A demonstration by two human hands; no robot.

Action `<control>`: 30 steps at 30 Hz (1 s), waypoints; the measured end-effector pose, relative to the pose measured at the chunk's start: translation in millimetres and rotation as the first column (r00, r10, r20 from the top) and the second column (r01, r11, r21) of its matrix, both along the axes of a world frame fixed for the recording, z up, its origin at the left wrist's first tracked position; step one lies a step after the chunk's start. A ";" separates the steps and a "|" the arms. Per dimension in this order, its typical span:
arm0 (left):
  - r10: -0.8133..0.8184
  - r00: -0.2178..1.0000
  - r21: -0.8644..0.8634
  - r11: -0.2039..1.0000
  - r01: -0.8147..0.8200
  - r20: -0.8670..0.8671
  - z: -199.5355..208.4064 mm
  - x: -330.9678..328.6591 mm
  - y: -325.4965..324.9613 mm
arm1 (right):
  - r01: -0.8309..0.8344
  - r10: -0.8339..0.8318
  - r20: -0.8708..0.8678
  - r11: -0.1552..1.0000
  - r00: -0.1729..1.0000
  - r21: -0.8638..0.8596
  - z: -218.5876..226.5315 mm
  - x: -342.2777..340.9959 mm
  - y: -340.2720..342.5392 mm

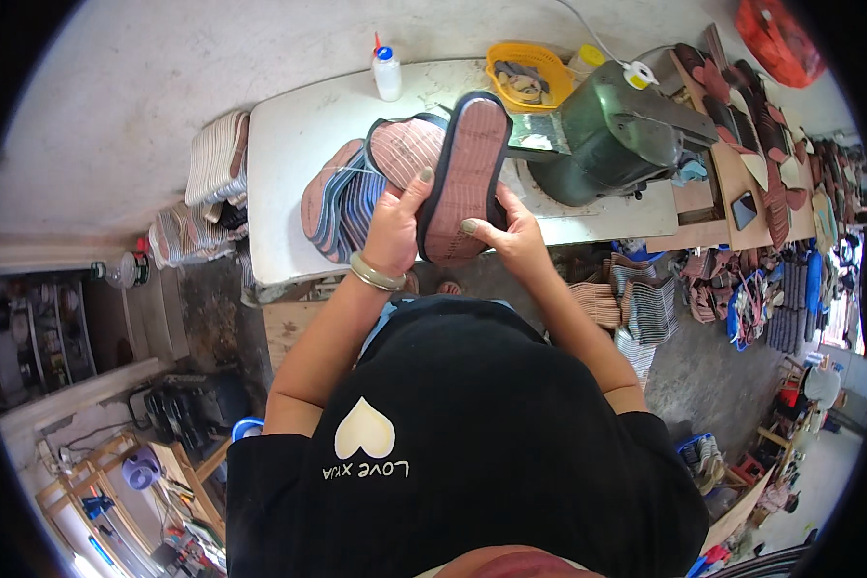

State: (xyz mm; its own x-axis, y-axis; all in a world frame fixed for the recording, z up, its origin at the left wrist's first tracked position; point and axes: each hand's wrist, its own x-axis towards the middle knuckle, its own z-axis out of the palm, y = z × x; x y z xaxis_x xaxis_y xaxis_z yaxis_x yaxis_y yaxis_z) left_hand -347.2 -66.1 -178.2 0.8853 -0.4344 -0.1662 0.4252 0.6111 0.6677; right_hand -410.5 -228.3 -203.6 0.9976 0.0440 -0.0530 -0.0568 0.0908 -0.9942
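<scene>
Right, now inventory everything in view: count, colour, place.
Held sole: one, pinkish-brown, dark-edged, both hands
Pile of soles: many, pink and blue-grey, table's left
Table: one, white, ahead
Blue-capped bottle: one, white, table's far edge
Basket: one, yellow, right of bottle
Machine: one, dark green, table's right
Phone: one, dark, right of machine
Bag: one, red, upper right
Striped stacks: several, pale, left of table
Other clutter: uncounted, mixed, edges
Bracelet: one, pale, left wrist
Left hand: one, bare, sole's left side
Right hand: one, bare, sole's right side

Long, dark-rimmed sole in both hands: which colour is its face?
The sole's face is pinkish brown; head view.
</scene>
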 end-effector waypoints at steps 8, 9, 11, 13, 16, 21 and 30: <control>-0.047 0.981 0.137 0.990 0.021 0.187 18.7 -11.7 -47.7 | 0.543 -0.477 0.333 0.828 0.813 -0.141 9.6 -23.0 -8.3; -0.056 0.976 0.160 0.987 0.022 0.209 21.8 -14.9 -53.3 | 0.581 -0.510 0.357 0.804 0.783 -0.127 10.2 -25.3 -12.7; -0.209 0.882 0.289 0.953 0.088 0.421 30.6 -21.6 -57.7 | 0.608 -0.535 0.323 0.768 0.781 -0.200 15.9 -38.8 -18.6; -0.355 0.832 0.550 0.832 0.074 0.425 9.4 -16.0 -46.6 | 0.464 -0.427 0.250 0.879 0.869 -0.112 18.5 -46.4 -34.3; -0.390 0.809 0.546 0.831 0.104 0.439 18.5 -36.1 -45.6 | 0.618 -0.657 0.230 0.754 0.718 0.223 41.7 -53.0 -52.4; -0.435 0.816 0.354 0.884 0.306 0.381 -4.7 -44.4 -50.0 | 0.680 -0.699 0.230 0.714 0.677 0.167 59.0 -80.8 -76.7; -0.366 0.860 0.307 0.915 0.262 0.357 -9.0 -39.2 -47.6 | 0.362 -0.424 0.024 0.798 0.905 0.481 16.2 -100.8 -56.3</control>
